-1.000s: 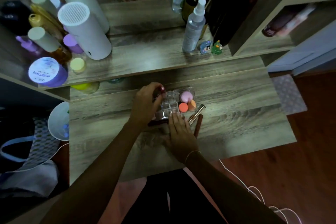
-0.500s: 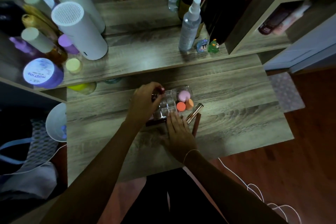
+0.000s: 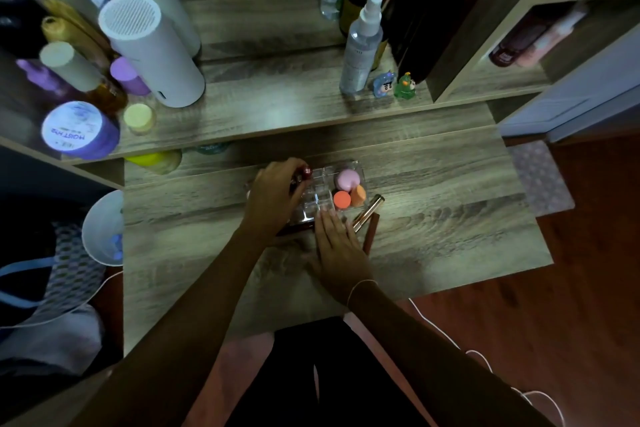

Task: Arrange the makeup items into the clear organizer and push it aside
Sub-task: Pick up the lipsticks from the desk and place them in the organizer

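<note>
From the head camera, the wood-grain table (image 3: 433, 218) shows a streaked grey-brown laminate, dimly lit. Near its far middle sits the clear organizer (image 3: 320, 198), a hard transparent plastic tray split into small square compartments. In its right-hand section lie three soft rounded makeup sponges: a pink sponge (image 3: 348, 179) at the far side, an orange-red sponge (image 3: 342, 199) and a paler orange sponge (image 3: 359, 194) just nearer, touching one another.

The left hand (image 3: 273, 199) is curled over the organizer's left side, its fingers pinched around a dark red lipstick (image 3: 304, 173) with a glossy rounded end, held above the far-left compartments. The right hand (image 3: 337, 250) lies flat and spread on the table, its fingertips touching the organizer's near edge; it holds nothing.

Just right of that hand, a slim metallic gold tube (image 3: 369, 211) rests at a slant against the organizer's near right corner, and a thin reddish-brown pencil (image 3: 371, 230) lies beside it on the table.

On the raised shelf (image 3: 277, 107) beyond stand a smooth white cylinder (image 3: 152, 52) with a perforated top, a translucent spray bottle (image 3: 362, 48) and a purple jar (image 3: 79, 130).
</note>
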Tool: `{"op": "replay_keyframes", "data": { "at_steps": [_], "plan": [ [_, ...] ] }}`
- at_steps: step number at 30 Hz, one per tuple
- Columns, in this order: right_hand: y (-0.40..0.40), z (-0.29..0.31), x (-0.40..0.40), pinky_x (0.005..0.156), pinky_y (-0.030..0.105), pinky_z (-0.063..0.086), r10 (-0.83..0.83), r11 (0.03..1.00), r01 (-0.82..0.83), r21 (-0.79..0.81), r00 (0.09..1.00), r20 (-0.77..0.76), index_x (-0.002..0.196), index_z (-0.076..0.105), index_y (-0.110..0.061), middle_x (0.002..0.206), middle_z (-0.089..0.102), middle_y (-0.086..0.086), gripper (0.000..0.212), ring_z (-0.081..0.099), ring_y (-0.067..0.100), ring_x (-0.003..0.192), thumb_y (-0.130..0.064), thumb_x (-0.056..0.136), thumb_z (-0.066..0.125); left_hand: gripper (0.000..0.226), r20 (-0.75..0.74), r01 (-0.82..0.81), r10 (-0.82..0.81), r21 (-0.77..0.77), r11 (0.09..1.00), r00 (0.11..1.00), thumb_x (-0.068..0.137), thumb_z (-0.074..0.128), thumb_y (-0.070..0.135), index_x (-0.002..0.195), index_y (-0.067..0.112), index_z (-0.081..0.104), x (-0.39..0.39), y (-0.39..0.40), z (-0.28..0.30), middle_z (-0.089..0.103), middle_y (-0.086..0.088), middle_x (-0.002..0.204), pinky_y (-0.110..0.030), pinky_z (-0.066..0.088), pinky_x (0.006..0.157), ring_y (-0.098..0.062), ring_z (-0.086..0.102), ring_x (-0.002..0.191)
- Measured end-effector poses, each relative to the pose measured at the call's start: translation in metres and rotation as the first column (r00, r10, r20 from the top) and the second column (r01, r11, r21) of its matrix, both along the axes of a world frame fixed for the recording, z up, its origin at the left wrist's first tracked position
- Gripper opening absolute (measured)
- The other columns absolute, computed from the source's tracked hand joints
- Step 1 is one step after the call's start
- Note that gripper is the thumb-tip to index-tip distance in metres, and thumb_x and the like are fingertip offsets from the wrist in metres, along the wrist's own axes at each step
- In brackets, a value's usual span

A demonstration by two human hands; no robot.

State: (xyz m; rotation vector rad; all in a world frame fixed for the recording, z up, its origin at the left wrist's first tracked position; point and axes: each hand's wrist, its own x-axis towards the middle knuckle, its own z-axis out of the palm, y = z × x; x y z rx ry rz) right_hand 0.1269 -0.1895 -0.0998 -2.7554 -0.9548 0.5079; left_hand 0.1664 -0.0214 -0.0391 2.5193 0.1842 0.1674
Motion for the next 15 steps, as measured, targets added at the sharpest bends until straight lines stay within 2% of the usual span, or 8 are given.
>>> {"op": "replay_keyframes", "data": {
  "at_steps": [6,9,15],
  "plan": [
    [-0.002,-0.002,0.000,0.118,0.046,0.000,-0.001,1.000,0.001,0.007,1.000,-0.012,0.150,0.005,-0.006,0.160,0.006,0.014,0.080,-0.002,0.024,0.146,-0.054,0.094,0.035,0.030,-0.102,-0.042,0.046,0.042,0.998,0.994,0.083,0.068,0.018,0.112,0.014,0.060,0.002,0.000,-0.010,0.064,-0.015,0.109,-0.043,0.045,0.084,-0.033,0.054,0.104],
    [-0.002,-0.001,0.000,0.120,0.049,0.006,-0.003,1.000,0.003,0.005,1.000,-0.026,0.150,0.007,-0.006,0.160,0.008,0.014,0.079,0.002,0.026,0.147,-0.054,0.094,0.035,0.029,-0.071,-0.007,0.013,0.074,0.997,0.997,0.082,0.069,0.016,0.109,0.011,0.062,0.001,0.001,-0.013,0.066,-0.013,0.108,-0.043,0.043,0.084,-0.033,0.053,0.104],
    [-0.001,0.001,0.000,0.119,0.046,0.000,-0.006,1.000,0.006,-0.015,0.999,-0.035,0.151,0.002,-0.007,0.161,0.002,0.013,0.078,-0.002,0.025,0.148,-0.054,0.095,0.032,0.033,-0.032,-0.019,0.022,0.071,0.997,0.999,0.080,0.070,0.015,0.111,0.009,0.061,0.000,0.002,-0.013,0.064,-0.015,0.109,-0.043,0.042,0.085,-0.034,0.052,0.105]
  ]
}}
